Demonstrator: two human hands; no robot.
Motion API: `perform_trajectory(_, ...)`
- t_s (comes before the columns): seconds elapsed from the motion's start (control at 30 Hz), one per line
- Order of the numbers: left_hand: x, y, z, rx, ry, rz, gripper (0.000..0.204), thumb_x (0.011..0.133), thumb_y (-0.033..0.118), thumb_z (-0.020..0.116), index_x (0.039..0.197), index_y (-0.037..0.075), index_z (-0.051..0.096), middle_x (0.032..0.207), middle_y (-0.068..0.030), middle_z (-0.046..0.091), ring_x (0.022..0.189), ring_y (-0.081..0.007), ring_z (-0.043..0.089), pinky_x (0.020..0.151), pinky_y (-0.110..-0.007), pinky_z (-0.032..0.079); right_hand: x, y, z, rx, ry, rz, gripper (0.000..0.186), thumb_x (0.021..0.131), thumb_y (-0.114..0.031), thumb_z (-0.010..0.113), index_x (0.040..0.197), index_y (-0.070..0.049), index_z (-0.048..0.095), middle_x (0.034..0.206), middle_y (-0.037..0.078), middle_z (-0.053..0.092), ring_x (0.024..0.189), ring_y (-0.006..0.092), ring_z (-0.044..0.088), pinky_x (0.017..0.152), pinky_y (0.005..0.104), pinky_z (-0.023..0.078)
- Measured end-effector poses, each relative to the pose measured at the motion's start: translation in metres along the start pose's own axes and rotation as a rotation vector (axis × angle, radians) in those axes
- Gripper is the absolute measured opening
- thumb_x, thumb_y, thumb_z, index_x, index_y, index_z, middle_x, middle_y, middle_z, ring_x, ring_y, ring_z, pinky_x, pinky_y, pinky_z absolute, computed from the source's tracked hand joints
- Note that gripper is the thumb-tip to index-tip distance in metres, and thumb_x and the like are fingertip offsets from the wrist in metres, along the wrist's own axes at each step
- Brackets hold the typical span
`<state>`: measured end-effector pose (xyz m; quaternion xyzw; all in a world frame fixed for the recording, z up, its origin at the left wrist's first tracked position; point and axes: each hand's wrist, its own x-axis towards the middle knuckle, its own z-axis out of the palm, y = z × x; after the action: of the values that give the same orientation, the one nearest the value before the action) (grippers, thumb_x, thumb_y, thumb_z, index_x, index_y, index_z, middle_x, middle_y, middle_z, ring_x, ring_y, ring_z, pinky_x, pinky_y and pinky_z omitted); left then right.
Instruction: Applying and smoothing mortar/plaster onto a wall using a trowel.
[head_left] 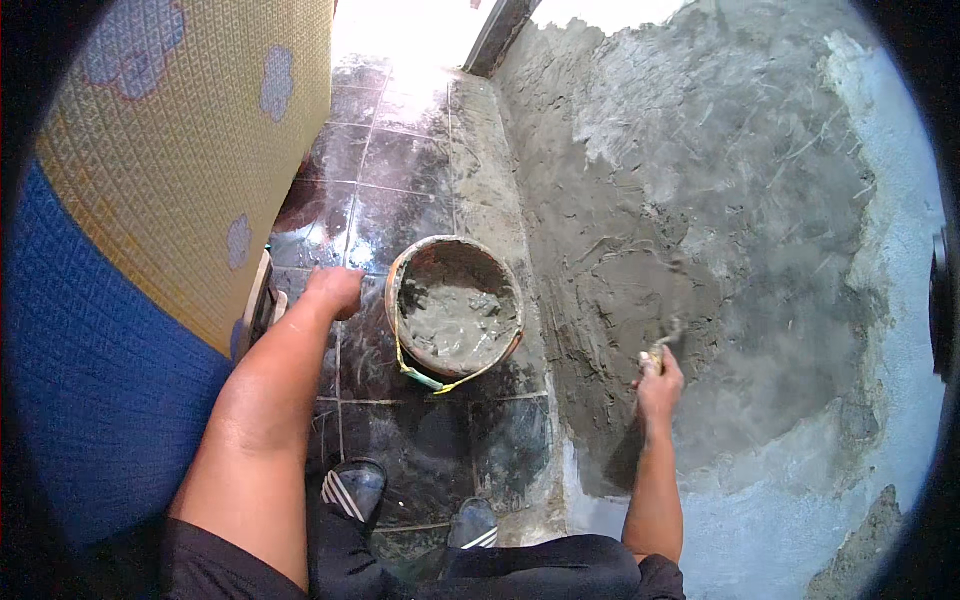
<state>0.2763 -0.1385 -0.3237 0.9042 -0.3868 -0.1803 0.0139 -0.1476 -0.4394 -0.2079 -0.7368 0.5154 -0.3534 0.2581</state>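
My right hand (pixel 658 388) is closed around the handle of a trowel (pixel 655 356) at the wall on the right. The trowel's blade is blurred and blends into the wet grey mortar (pixel 620 300) spread there. My left hand (pixel 337 291) hangs over the dark tiles, left of the bucket and apart from it. Its fingers look curled in, with nothing visible in them. Between my hands a round bucket (pixel 393 300) stands on the floor, partly filled with grey mortar (pixel 455 325). A yellow cord handle with a green grip (pixel 422 378) lies against its near side.
A tall yellow and blue patterned surface (pixel 200 150) closes off the left side. Dark tiles (pixel 410 450) run toward a bright doorway at the back. My sandals (pixel 355 488) are near the bucket. Pale blue paint (pixel 745 500) borders the mortar on the wall.
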Motion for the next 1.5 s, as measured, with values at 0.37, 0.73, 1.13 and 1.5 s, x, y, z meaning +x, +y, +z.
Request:
perform_trajectory(0.37, 0.017, 0.029, -0.003, -0.012, -0.027, 0.042, 0.039, 0.087, 0.012, 0.054, 0.126, 0.013, 0.061, 0.125, -0.0153, 0.066, 0.117, -0.0346, 0.063, 0.108, -0.054, 0.039, 0.0, 0.126, 0.05, -0.177, -0.283, -0.125, 0.036, 0.088, -0.022, 0.071, 0.117, 0.0, 0.067, 0.082, 0.008, 0.066, 0.061, 0.0158, 0.059, 0.054, 0.0338, 0.047)
perform_trajectory(0.73, 0.017, -0.001, 0.015, 0.088, -0.066, 0.034, 0.03, 0.084, 0.013, 0.059, 0.113, 0.009, 0.068, 0.116, -0.0159, 0.07, 0.109, -0.0321, 0.067, 0.091, -0.049, 0.052, -0.021, 0.095, 0.048, -0.042, -0.459, 0.264, 0.038, 0.091, -0.015, 0.068, 0.124, 0.002, 0.061, 0.081, 0.005, 0.062, 0.059, 0.0131, 0.057, 0.05, 0.0311, 0.053)
perform_trajectory(1.13, 0.005, 0.023, -0.002, 0.022, -0.021, 0.065, 0.038, 0.086, 0.011, 0.056, 0.123, 0.011, 0.062, 0.119, -0.0164, 0.068, 0.114, -0.0352, 0.064, 0.1, -0.054, 0.045, -0.094, 0.116, -0.012, -0.086, -0.413, 0.302, 0.026, 0.091, -0.015, 0.068, 0.112, 0.0, 0.066, 0.08, 0.005, 0.062, 0.064, 0.0136, 0.059, 0.048, 0.0305, 0.053)
perform_trajectory(1.5, 0.003, 0.011, 0.0, 0.055, -0.044, 0.044, 0.034, 0.087, 0.012, 0.057, 0.12, 0.01, 0.065, 0.119, -0.0153, 0.069, 0.113, -0.0337, 0.065, 0.098, -0.053, 0.046, -0.127, 0.107, -0.007, -0.489, -0.524, 0.039, 0.055, 0.09, -0.035, 0.064, 0.133, -0.001, 0.057, 0.127, 0.027, 0.061, 0.123, 0.042, 0.055, 0.103, 0.0467, 0.043)
